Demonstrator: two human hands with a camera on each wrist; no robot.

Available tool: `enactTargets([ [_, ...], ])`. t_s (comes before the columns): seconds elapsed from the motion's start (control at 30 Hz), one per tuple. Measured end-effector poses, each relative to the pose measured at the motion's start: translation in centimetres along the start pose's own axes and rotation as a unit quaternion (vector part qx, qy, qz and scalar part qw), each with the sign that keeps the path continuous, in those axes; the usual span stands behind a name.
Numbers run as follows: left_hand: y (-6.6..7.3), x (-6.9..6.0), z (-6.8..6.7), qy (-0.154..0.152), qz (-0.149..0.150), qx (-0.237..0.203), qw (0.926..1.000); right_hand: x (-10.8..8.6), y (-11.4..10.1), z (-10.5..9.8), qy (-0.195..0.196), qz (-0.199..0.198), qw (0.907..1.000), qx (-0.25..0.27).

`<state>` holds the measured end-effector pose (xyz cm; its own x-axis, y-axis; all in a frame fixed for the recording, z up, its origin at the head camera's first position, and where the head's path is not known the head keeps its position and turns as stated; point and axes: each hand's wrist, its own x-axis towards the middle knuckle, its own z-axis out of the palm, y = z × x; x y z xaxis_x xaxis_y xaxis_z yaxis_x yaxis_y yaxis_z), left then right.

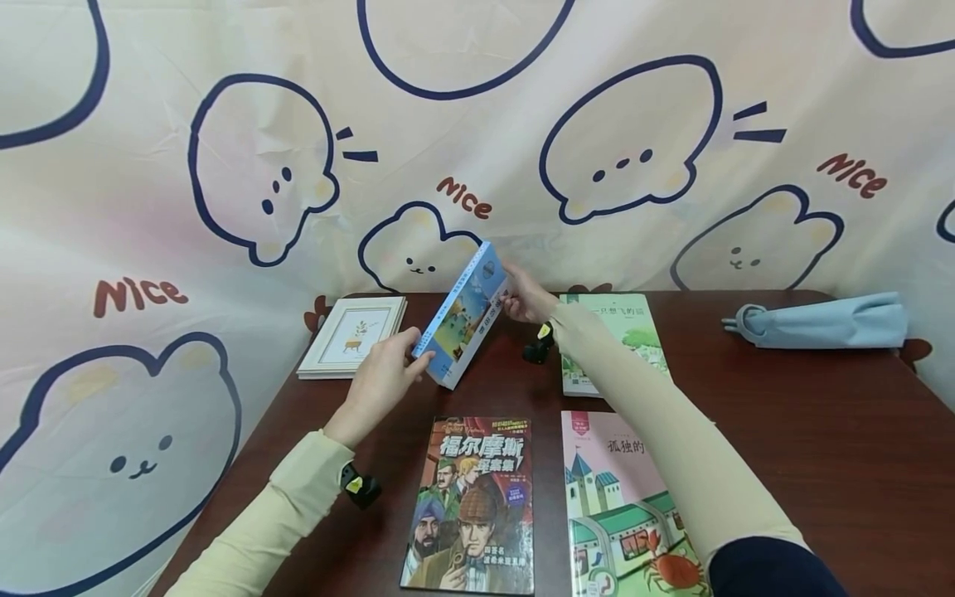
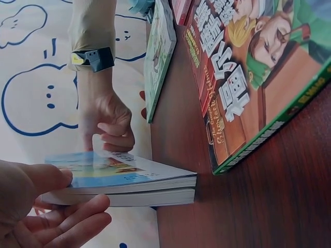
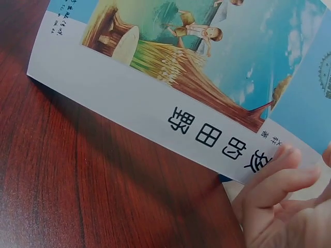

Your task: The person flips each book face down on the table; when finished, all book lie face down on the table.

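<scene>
Blue book [image 1: 466, 322] tilted near tabletop's [image 1: 791, 423] far edge.
Left hand [image 1: 382, 377], partly closed, pinches lower end; right hand [image 1: 528, 297], likewise, upper corner; loose pinch could let book slip.

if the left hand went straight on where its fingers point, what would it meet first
The blue book, which the left hand is touching, pinching its edge. Past that, probably the right hand, though depth is hard to judge.

A cartoon backdrop [image 1: 515, 137] and brown table [image 1: 813, 439] suggest an indoor nook.
</scene>
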<state>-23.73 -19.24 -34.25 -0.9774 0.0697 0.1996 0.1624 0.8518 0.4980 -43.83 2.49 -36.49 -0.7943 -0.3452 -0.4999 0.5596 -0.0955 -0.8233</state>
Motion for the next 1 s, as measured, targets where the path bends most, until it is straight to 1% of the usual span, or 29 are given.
enactTargets([
  [0.23,0.1,-0.1,-0.1,0.003,0.009,0.008,0.9999,0.1,-0.2,-0.3,-0.009,0.012,0.9994,-0.03],
  [0.33,0.1,-0.1,-0.1,0.005,0.011,0.013,0.9998,0.0,-0.3,-0.1,-0.005,0.011,0.9998,-0.018],
  [0.47,0.2,-0.1,0.0,0.008,0.016,0.018,0.9997,-0.2,-0.3,0.1,-0.002,0.013,0.9998,0.013],
  [0.6,0.2,-0.3,0.0,0.012,0.022,0.021,0.9995,-0.4,-0.2,0.1,-0.015,0.019,0.9993,0.03],
  [0.77,0.1,-0.4,0.0,0.015,0.03,0.023,0.9992,-0.7,-0.2,0.0,-0.034,0.031,0.9986,0.026],
  [1.0,0.0,-0.6,0.0,0.02,0.045,0.034,0.9982,-1.1,-0.4,-0.3,-0.048,0.046,0.9976,0.022],
])
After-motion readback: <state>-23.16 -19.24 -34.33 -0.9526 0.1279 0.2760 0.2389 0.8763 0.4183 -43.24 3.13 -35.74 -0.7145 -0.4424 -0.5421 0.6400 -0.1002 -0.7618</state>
